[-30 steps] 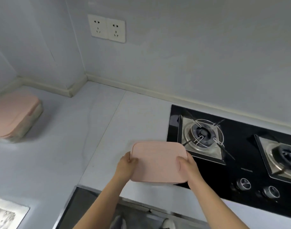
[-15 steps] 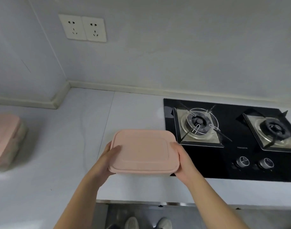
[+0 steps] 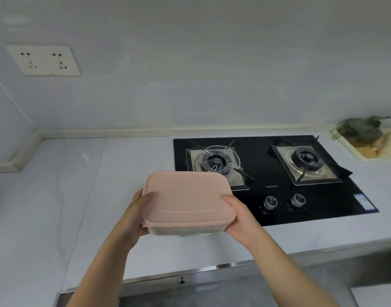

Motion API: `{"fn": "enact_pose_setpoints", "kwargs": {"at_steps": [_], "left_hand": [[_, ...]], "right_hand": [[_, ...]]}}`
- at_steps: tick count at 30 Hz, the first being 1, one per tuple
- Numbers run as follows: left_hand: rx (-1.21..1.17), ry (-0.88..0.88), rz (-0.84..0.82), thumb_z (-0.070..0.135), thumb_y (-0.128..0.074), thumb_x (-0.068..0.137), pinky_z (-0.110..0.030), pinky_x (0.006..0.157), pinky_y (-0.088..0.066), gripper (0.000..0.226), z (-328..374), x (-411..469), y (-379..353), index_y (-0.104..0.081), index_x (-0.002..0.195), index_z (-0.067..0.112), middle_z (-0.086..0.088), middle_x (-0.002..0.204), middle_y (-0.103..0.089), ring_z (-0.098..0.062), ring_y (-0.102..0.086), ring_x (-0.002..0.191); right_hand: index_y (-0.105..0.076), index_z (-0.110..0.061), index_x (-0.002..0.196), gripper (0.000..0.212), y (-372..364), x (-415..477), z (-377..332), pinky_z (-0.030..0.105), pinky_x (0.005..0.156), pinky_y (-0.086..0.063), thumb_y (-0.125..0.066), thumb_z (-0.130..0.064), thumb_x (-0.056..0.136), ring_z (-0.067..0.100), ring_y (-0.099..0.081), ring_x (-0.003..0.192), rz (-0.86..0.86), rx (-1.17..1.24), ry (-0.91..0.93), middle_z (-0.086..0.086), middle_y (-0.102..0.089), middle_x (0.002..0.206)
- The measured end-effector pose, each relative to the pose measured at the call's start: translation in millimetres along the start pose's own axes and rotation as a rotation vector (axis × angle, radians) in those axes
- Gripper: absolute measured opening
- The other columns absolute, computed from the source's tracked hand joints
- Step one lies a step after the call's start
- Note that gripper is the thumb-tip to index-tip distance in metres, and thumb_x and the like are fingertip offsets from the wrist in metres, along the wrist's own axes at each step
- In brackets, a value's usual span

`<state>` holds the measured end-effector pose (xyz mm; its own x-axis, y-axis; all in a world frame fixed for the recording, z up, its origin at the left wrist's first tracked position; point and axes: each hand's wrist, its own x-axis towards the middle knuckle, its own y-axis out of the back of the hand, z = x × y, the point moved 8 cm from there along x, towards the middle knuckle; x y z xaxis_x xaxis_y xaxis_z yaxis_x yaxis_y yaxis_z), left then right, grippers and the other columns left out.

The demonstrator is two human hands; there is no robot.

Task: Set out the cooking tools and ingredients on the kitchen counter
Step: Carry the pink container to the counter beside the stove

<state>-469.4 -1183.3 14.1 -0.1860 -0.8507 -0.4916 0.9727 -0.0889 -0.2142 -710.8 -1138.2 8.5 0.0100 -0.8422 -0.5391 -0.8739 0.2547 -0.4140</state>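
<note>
Clearly the pink-lidded box (image 3: 187, 196) is in mid-air above the surface (image 3: 114, 173), at the near corner of the hob (image 3: 323, 209), the left hand (image 3: 135, 210) and right hand (image 3: 240, 219) gripping its opposite sides. I'd say the risk is setting it down half on the hob's edge, where it could rock or slide. Since half a second ago it has risen, and a chopping board (image 3: 371, 151) has come into view at right.
</note>
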Motion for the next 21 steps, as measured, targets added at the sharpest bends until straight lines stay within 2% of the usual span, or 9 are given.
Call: {"fn": "enact_pose_setpoints", "kwargs": {"at_steps": [2,5,9,14,17,21], "left_hand": [[-0.032,-0.006,-0.001,0.038,-0.052,0.093,-0.055,0.088,-0.052,0.038,-11.8,-6.6,-37.4,-0.048,0.130,0.033,-0.003,0.121,-0.061,-0.031,-0.058,0.110],[-0.075,-0.015,0.013,0.037,-0.054,0.091,-0.051,0.082,-0.052,0.039,-31.5,-17.6,-87.3,-0.049,0.129,0.032,-0.004,0.121,-0.061,-0.029,-0.059,0.104],[-0.068,-0.039,0.034,0.037,-0.054,0.089,-0.055,0.086,-0.050,0.042,-61.4,-27.8,-159.7,-0.048,0.130,0.036,-0.003,0.123,-0.060,-0.030,-0.058,0.108],[-0.056,-0.048,0.042,0.032,-0.050,0.094,-0.055,0.091,-0.050,0.038,-86.7,-40.5,-239.4,-0.047,0.131,0.038,0.002,0.123,-0.059,-0.027,-0.056,0.112],[-0.023,-0.048,0.007,0.032,-0.049,0.094,-0.055,0.090,-0.050,0.037,-95.2,-39.1,-287.7,-0.047,0.130,0.039,0.003,0.125,-0.059,-0.026,-0.057,0.111],[0.049,-0.056,-0.026,0.030,-0.050,0.094,-0.048,0.081,-0.053,0.039,-102.3,-27.9,-354.8,-0.046,0.132,0.040,0.004,0.125,-0.058,-0.023,-0.057,0.109]], "right_hand": [[-0.054,-0.016,0.132,0.039,32.7,-17.9,-17.4,0.041,0.083,-0.051,-0.046,-0.028,0.095,0.026,-0.063,0.109,0.003,-0.006,0.047,0.008,-0.067,0.121],[-0.055,-0.016,0.132,0.039,79.6,-41.9,-35.0,0.041,0.091,-0.047,-0.045,-0.029,0.096,0.027,-0.058,0.120,0.023,-0.009,0.077,0.008,-0.065,0.125],[-0.055,-0.016,0.130,0.037,157.4,-76.6,-47.3,0.041,0.088,-0.048,-0.048,-0.028,0.095,0.024,-0.060,0.110,0.128,-0.032,0.086,0.010,-0.066,0.122],[-0.055,-0.022,0.116,0.023,232.7,-117.7,-54.8,0.046,0.082,-0.054,-0.053,-0.032,0.095,0.029,-0.063,0.105,0.204,0.034,0.051,0.009,-0.063,0.116],[-0.056,-0.022,0.114,0.020,275.0,-134.1,-63.8,0.048,0.087,-0.053,-0.051,-0.030,0.096,0.030,-0.062,0.107,0.254,0.112,0.097,0.011,-0.061,0.118],[-0.051,-0.021,0.120,0.024,335.4,-146.5,-71.6,0.048,0.094,-0.050,-0.050,-0.029,0.097,0.032,-0.060,0.106,0.367,0.206,0.135,0.017,-0.058,0.119]]}}
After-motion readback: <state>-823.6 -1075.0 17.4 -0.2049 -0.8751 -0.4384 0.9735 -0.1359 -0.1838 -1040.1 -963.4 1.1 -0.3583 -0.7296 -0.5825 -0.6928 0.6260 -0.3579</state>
